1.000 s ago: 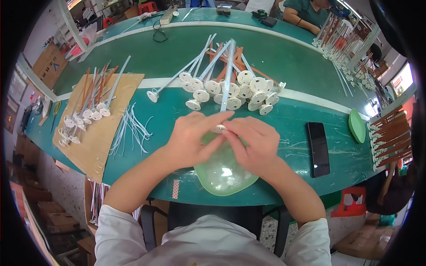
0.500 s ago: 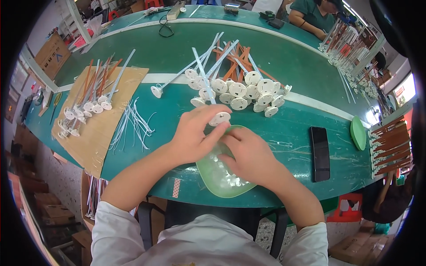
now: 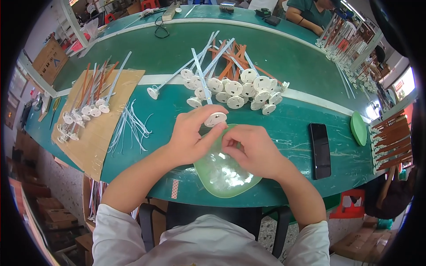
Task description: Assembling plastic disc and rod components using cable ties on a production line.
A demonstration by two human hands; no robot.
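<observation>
- left hand (image 3: 188, 135) pinches a white cup stick (image 3: 214, 119)
- right hand (image 3: 253, 148) curled, fingertips gripping the green balloon (image 3: 224, 170)
- stick pile (image 3: 235, 88) behind; phone (image 3: 320, 150) at right on the desk (image 3: 284, 53)

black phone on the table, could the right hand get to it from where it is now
Probably yes. The black phone lies flat beside the right hand, with bare green table between, though that hand is pinching the clear green balloon.
</observation>
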